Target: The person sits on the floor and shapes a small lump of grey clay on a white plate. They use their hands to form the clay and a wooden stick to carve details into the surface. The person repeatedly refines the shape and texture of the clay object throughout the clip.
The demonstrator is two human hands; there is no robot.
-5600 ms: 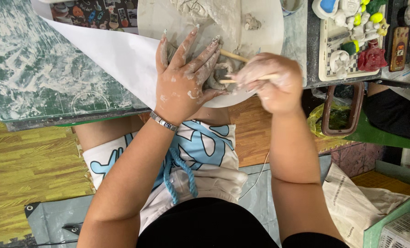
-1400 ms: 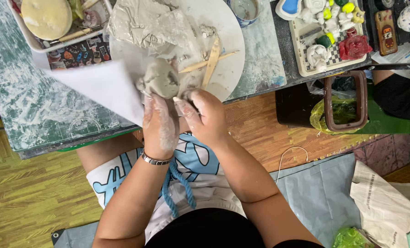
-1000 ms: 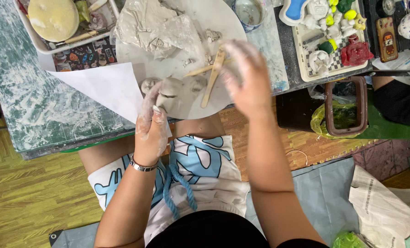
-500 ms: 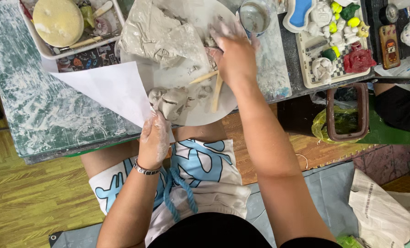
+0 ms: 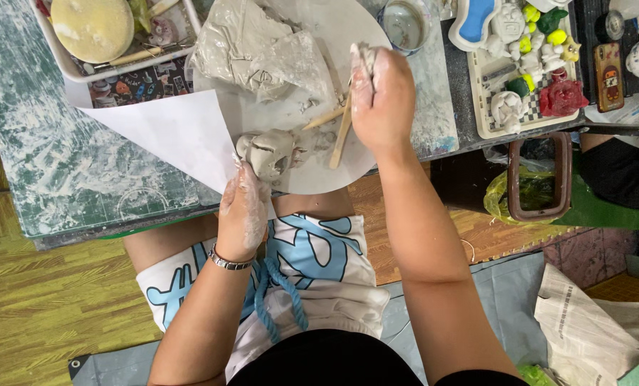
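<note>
Two hands, left hand point(image 5: 242, 211) touching clay figure point(image 5: 268, 152), right hand point(image 5: 382, 93) pinching clay (apart)

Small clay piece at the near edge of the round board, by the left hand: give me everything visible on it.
The small clay piece is a grey, lumpy, rounded lump of what looks like wet clay, with dark grooves and dents cut into its top. It sits on the near left edge of the round board, beside the white paper sheet. The clay-smeared left hand touches its near side with the fingertips. Two wooden sticks lie just to its right, apart from it. The right hand is away from it, farther up the board.
</note>
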